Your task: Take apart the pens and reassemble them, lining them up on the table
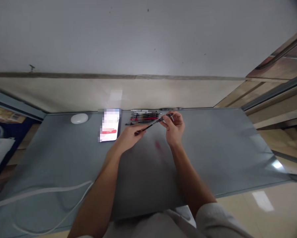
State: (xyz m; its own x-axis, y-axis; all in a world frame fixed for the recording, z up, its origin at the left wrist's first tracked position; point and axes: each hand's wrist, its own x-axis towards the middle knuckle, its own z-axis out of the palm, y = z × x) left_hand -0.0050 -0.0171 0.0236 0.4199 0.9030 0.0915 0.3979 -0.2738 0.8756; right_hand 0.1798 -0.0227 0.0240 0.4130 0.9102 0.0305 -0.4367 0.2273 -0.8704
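Observation:
A slim dark pen (152, 125) slants up to the right between my two hands, above the grey table. My left hand (131, 136) is closed around its lower left end. With thumb and fingers pinched, my right hand (175, 128) grips the upper right end. The pen's middle looks thinner and lighter than its ends; whether it is in one piece I cannot tell. Just beyond my hands lies a bunch of several pens (144, 116), black, white and red, side by side. Another dark pen (170, 108) rests along the table's back edge.
A phone (110, 125) with a lit screen lies left of the pens. Farther left sits a white rounded object (79, 118). A white cable (51, 190) loops over the front left of the grey table (217, 148). A wall (148, 92) rises behind it.

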